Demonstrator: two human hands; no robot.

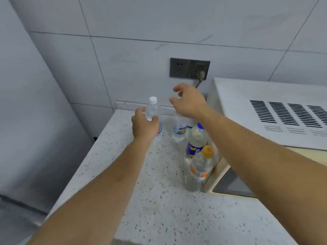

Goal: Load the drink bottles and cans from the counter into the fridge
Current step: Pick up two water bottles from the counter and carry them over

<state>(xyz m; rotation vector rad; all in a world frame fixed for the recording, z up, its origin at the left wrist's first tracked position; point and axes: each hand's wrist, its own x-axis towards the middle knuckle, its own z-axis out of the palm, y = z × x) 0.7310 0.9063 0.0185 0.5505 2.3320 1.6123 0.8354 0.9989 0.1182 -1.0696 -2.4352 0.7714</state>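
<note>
Fridge point(26, 121) at frame left, door shut. Left hand point(144, 125) wraps white-cap bottle point(153, 110), centre. Right hand point(188, 101), fingers spread, holds nothing, above 2nd bottle point(179, 129). Blue-label bottle point(196, 140) & orange-cap bottle point(200, 167) wait centre-right on counter point(159, 209). Nothing loaded yet, by the look.

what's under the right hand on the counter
Below the right hand, which holds nothing, a clear bottle with a blue and yellow label stands on the speckled counter. The hand and wrist cover its cap and neck, so the cap colour cannot be seen.
</note>
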